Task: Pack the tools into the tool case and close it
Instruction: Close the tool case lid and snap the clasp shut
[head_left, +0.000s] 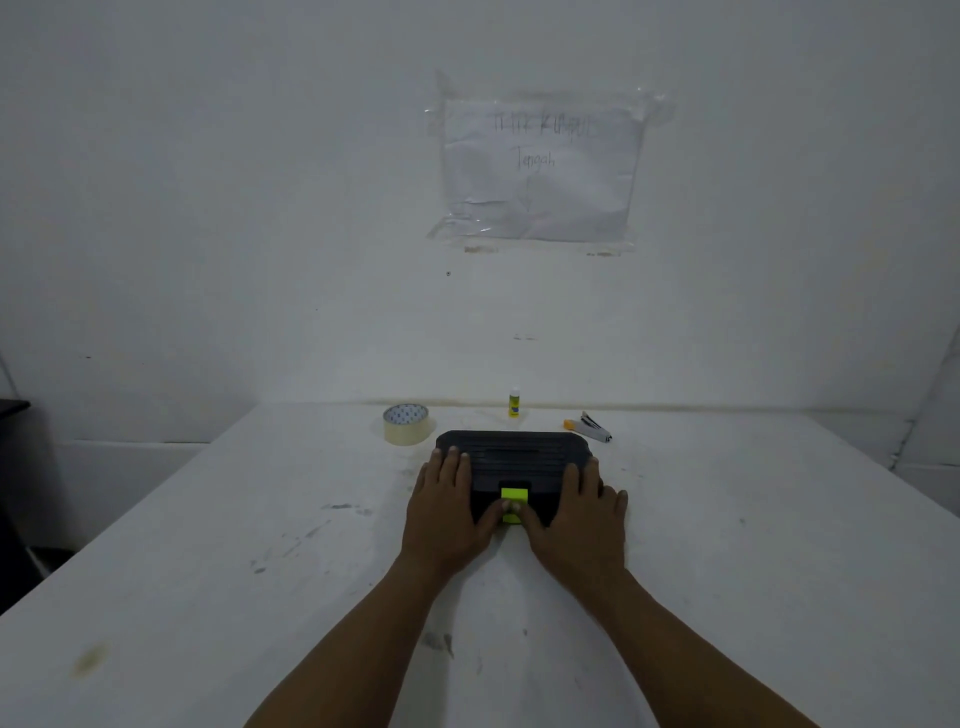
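Observation:
A black ribbed tool case (514, 457) lies closed on the white table (260, 571), its lime-green latch (515, 496) facing me. My left hand (447, 512) rests on the case's left end, fingers flat on the lid, thumb on the latch. My right hand (582, 519) covers the right end the same way, its thumb meeting the left one at the latch. What the case holds is hidden.
Behind the case, near the wall, stand a roll of clear tape (407, 423), an upright yellow glue stick (514, 401) and a stapler (592, 427). A taped paper sheet (540, 166) hangs on the wall. The table's left edge drops toward dark floor.

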